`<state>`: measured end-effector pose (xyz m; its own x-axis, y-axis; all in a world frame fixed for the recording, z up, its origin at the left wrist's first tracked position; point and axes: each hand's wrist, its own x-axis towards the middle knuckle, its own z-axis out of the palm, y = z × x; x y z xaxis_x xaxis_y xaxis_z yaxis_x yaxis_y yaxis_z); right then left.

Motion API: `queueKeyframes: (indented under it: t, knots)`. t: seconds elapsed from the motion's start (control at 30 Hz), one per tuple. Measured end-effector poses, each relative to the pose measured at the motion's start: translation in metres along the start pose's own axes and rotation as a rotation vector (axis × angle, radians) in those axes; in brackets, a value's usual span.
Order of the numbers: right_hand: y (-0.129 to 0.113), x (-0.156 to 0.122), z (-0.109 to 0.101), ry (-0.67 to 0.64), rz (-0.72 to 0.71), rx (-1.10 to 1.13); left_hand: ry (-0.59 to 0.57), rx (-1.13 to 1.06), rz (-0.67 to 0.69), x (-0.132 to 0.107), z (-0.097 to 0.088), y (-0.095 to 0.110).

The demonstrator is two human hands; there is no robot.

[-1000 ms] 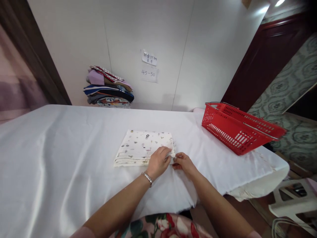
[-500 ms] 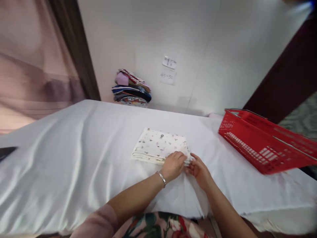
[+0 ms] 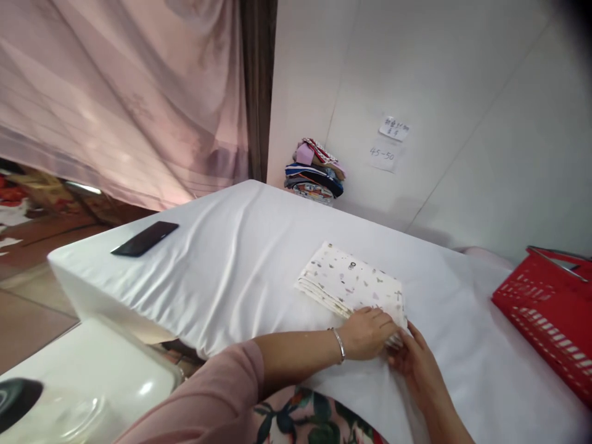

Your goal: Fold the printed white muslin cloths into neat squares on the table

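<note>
A folded white cloth with small printed figures (image 3: pixel 349 283) lies on the white-covered table (image 3: pixel 240 259). My left hand (image 3: pixel 367 333), a bracelet on its wrist, rests on the cloth's near right corner with its fingers curled over the edge. Touching the same corner from the right is my right hand (image 3: pixel 416 361), its fingers pinching the cloth's layers.
A stack of folded coloured clothes (image 3: pixel 314 169) sits at the table's far edge against the wall. A red plastic basket (image 3: pixel 552 308) stands at the right. A black phone (image 3: pixel 145 238) lies near the left edge. A pink curtain (image 3: pixel 124 98) hangs at left, a white container (image 3: pixel 87 382) below.
My view has swung to the left, bringing the curtain, the phone and the white container into sight. Both hands have stayed at the cloth's near right corner.
</note>
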<state>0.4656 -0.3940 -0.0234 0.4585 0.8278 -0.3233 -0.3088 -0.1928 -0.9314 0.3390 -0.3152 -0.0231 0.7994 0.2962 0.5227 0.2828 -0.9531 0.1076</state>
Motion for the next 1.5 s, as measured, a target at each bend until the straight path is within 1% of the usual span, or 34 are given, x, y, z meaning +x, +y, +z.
queueKeyframes:
  t: [0.1, 0.2, 0.37, 0.43, 0.5, 0.57, 0.67, 0.8, 0.9, 1.0, 1.1, 1.3, 1.4, 1.5]
  knots:
    - [0.004, 0.002, -0.005, 0.010, -0.005, -0.012, -0.036, 0.082, 0.052, -0.007, -0.006, -0.012]
    - [0.006, 0.002, -0.008, 0.018, 0.005, -0.031, -0.079, 0.142, 0.055, -0.023, -0.017, -0.040]
    - [0.000, -0.003, -0.006, -0.020, 0.033, -0.032, -0.109, 0.221, -0.107, -0.065, -0.049, -0.097]
    - [-0.002, -0.005, -0.005, -0.032, 0.057, -0.041, -0.120, 0.229, -0.168, -0.081, -0.062, -0.112]
    - [-0.003, -0.006, -0.003, -0.017, 0.071, -0.060, -0.123, 0.225, -0.225, -0.093, -0.073, -0.121]
    - [-0.001, -0.005, -0.003, 0.014, 0.071, -0.084, -0.123, 0.207, -0.278, -0.100, -0.079, -0.124]
    - [0.003, -0.002, -0.004, 0.032, 0.073, -0.099, -0.118, 0.150, -0.346, -0.105, -0.081, -0.122]
    - [0.008, 0.000, -0.005, 0.035, 0.080, -0.079, -0.078, 0.049, -0.379, -0.108, -0.081, -0.119]
    - [0.008, -0.001, -0.004, 0.030, 0.085, -0.057, -0.063, -0.019, -0.357, -0.110, -0.086, -0.117]
    - [0.004, -0.003, 0.000, 0.021, 0.073, -0.053, -0.091, -0.044, -0.323, -0.111, -0.092, -0.118]
    - [-0.004, -0.007, 0.005, 0.043, 0.030, -0.084, -0.106, 0.014, -0.269, -0.110, -0.092, -0.123]
    - [-0.024, -0.012, 0.015, 0.072, -0.100, -0.100, -0.110, 0.154, -0.153, -0.105, -0.083, -0.135]
    - [-0.029, -0.013, 0.016, 0.085, -0.108, -0.082, -0.139, 0.152, -0.120, -0.103, -0.087, -0.136]
    - [-0.037, -0.013, 0.016, 0.074, -0.071, -0.051, -0.162, 0.126, -0.120, -0.100, -0.093, -0.134]
